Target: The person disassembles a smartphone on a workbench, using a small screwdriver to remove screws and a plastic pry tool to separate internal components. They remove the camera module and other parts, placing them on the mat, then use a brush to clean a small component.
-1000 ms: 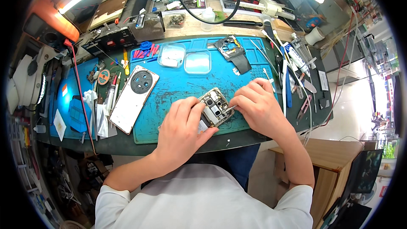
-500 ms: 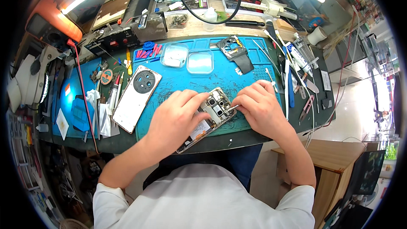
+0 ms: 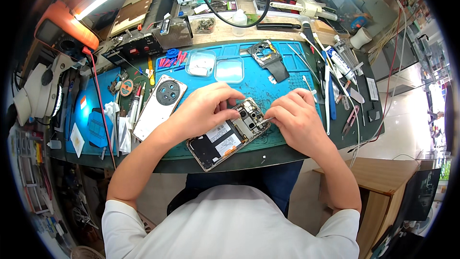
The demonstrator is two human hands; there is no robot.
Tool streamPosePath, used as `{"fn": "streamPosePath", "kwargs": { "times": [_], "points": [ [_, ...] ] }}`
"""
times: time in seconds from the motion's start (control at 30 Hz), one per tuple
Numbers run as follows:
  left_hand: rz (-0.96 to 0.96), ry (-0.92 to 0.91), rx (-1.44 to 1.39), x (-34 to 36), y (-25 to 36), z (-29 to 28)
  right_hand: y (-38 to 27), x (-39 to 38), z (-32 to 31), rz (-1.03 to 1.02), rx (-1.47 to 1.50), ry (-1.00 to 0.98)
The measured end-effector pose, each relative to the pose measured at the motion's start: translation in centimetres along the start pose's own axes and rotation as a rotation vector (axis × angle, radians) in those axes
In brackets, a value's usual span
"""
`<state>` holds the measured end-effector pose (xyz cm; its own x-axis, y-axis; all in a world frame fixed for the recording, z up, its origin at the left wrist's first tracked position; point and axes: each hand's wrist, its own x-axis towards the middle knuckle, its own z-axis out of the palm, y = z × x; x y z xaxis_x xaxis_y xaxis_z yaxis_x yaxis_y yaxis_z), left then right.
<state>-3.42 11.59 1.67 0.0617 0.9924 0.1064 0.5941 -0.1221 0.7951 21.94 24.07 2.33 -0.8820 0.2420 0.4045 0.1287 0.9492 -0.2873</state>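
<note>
An opened phone (image 3: pixel 225 140) lies slanted on the near part of the blue mat, its dark battery area, white labels and camera modules exposed. My left hand (image 3: pixel 207 106) is curled over its far left edge, the thumb against the frame beside the cameras and the fingers bent beyond. At the phone's right edge, my right hand (image 3: pixel 298 123) pinches a thin metal tool (image 3: pixel 266 120), its tip by the camera end; its exact kind is hidden. Left of the phone rests a white back cover (image 3: pixel 154 112) with a round black camera ring.
Two clear plastic boxes (image 3: pixel 229 70) and a black phone part with a flap (image 3: pixel 269 60) lie farther back on the mat (image 3: pixel 201 84). Tools, including a blue-handled one (image 3: pixel 331 98), crowd the right. An orange multimeter (image 3: pixel 64 29) stands far left; a black cable loop (image 3: pixel 234 23) hangs overhead.
My left hand has shifted up and away from the phone's middle, uncovering the battery and labels. My right hand keeps its pinch near the camera end. The view has moved slightly.
</note>
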Motion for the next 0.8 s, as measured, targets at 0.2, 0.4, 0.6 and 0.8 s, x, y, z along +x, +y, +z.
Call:
{"fn": "streamPosePath", "kwargs": {
  "times": [0.2, 0.4, 0.6, 0.8],
  "points": [
    [-0.091, -0.236, -0.046, 0.5, 1.2, -1.2, -0.8, 0.2, -0.6, -0.061, -0.133, 0.03],
    [-0.061, -0.278, -0.042, 1.0, 0.6, -1.3, -1.6, 0.3, -1.3, -0.13, -0.279, -0.017],
    [-0.021, -0.301, -0.062, 1.4, -0.4, -1.5, -1.6, 0.3, -3.4, 0.064, -0.132, -0.044],
    [-0.007, -0.307, -0.109, 1.5, -0.9, -1.5, -1.7, -0.3, -0.9, 0.624, 0.444, -0.151]
  ]
}}
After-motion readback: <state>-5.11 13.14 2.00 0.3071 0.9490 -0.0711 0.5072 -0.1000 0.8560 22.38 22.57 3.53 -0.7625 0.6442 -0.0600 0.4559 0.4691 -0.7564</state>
